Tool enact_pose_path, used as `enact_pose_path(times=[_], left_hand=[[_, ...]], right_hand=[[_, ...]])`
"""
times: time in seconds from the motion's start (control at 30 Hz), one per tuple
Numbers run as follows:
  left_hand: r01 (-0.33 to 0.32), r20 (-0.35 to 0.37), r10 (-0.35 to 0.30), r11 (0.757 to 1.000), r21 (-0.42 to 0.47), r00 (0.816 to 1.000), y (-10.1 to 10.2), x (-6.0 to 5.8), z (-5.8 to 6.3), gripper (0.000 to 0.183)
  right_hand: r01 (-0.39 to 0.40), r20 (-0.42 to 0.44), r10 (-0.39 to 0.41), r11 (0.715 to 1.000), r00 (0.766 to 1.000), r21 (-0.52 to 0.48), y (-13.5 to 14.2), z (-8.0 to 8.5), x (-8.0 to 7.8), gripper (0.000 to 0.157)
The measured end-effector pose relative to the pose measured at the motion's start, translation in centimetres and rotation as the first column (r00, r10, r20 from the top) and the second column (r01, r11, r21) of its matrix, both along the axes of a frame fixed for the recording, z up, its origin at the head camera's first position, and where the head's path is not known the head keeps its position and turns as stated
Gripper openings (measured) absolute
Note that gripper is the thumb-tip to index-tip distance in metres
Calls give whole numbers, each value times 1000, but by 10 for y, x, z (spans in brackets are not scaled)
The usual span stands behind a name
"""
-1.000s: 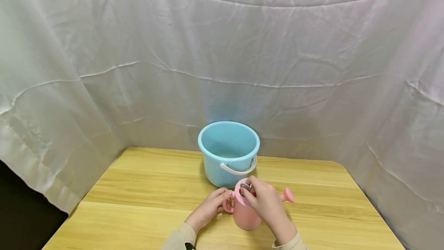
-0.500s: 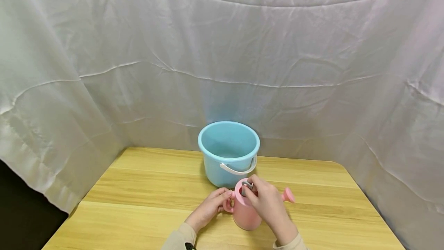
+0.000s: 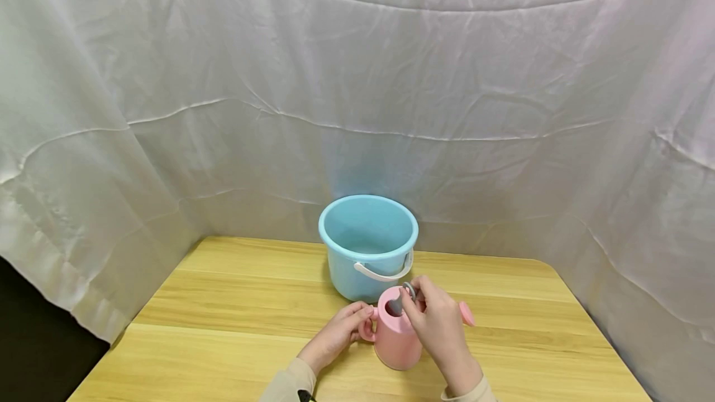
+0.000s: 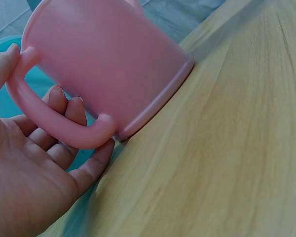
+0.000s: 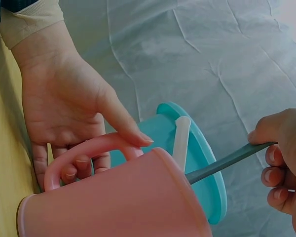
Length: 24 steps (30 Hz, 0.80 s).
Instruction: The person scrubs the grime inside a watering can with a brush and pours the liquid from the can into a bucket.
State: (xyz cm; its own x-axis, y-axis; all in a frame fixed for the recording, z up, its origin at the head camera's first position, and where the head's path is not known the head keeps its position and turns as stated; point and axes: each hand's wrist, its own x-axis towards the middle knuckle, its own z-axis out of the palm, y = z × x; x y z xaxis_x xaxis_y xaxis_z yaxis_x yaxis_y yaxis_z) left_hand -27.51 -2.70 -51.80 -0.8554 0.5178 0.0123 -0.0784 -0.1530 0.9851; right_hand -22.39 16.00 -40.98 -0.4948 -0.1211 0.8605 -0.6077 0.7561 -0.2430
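Observation:
A pink watering can (image 3: 396, 349) stands upright on the wooden table, its handle to the left and its sprinkler head (image 3: 467, 314) to the right. My left hand (image 3: 339, 332) holds the handle (image 4: 54, 118), thumb on top and fingers behind it. Above the can's opening, my right hand (image 3: 441, 324) pinches a slim grey tool (image 5: 227, 162) with a looped end. The tool's lower part goes down into the can and is hidden there, so its kind cannot be made out.
A light blue bucket (image 3: 342, 268) with a white handle (image 3: 382, 276) stands just behind the can. The wooden table (image 3: 223, 303) is bordered at the back and sides by a grey-white curtain (image 3: 279, 160).
My right hand has risen slightly and shifted right, drawing the grey tool's looped end up and rightward, toward the opening's right side. The left hand, can and bucket have stayed put.

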Motion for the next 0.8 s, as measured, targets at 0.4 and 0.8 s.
enact_pose_path(times=[0.4, 0.8], left_hand=[[6, -8, -6, 1000, 4, 1000, 0, -1, -1, 32], [11, -12, -11, 1000, 8, 1000, -1, 0, 0, 25]], right_hand=[[8, -14, -8, 1000, 1000, -3, 0, 0, 0, 28], [4, 158, -8, 1000, 987, 21, -6, -5, 1, 32]])
